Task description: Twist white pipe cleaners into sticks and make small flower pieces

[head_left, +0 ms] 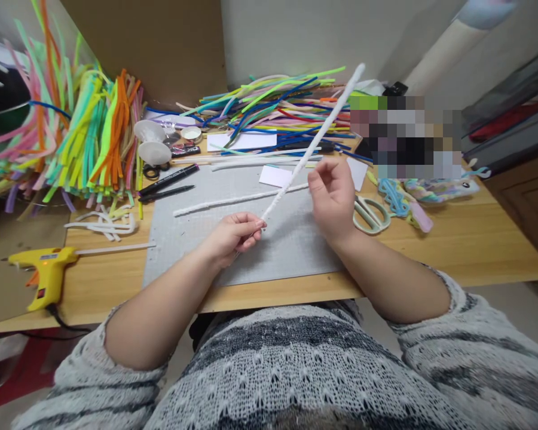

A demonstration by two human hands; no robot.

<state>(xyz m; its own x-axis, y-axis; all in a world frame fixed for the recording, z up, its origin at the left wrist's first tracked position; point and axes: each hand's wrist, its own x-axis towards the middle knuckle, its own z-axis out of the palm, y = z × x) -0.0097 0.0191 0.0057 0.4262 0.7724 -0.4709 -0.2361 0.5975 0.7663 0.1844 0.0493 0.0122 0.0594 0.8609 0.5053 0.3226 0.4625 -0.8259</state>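
In the head view, my left hand (240, 239) is pinched tight on the lower end of a white fuzzy stem (314, 142), which slants up from my fingertips toward one o'clock. My right hand (332, 197) is at two o'clock from the left, its fingers curled in near the thumb; I cannot tell whether they grip anything. A second white stem (233, 201) lies across the grey mat (291, 251), one end reaching to that hand. The scissors (372, 216) are just beside it at three o'clock. From the mat, loose coloured stems (273, 110) spread at twelve o'clock, coloured bundles (85, 137) at ten, and the yellow glue gun (47, 272) on the surface (488, 239) near nine.
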